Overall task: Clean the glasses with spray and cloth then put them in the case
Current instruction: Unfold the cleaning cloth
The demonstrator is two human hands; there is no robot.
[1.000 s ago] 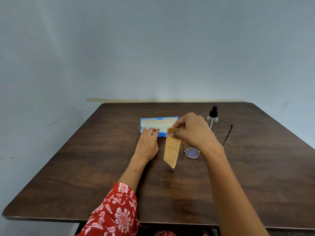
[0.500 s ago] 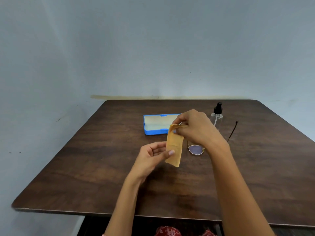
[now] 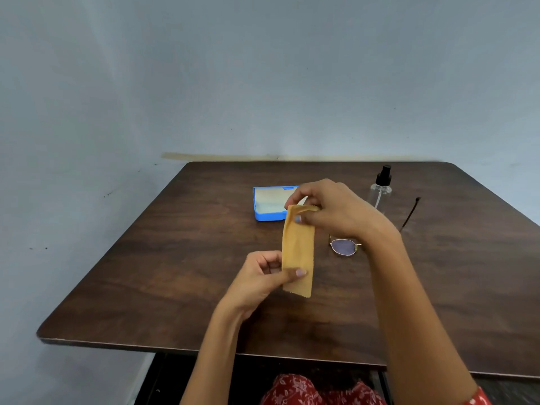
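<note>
Yellow cloth [image 3: 298, 252] hangs lengthwise btwn my hands above the wooden table [image 3: 175, 273]. My right hand [image 3: 333, 211] pinches its top edge, left hand [image 3: 260, 277] pinches it near the bottom w/ thumb on front. Glasses [image 3: 344, 247] lie on the table under my right wrist, partly hidden. Blue case [image 3: 270, 203] sits open behind the cloth; spray bottle [image 3: 380, 190] stands upright further right, well apart from the case

Dark wooden table [image 3: 175, 287] against grey-blue wall [image 3: 263, 68]

Hanging tan cloth [image 3: 298, 252]; open blue case [image 3: 270, 203]; glasses [image 3: 344, 247], upright spray bottle [image 3: 380, 187]
</note>
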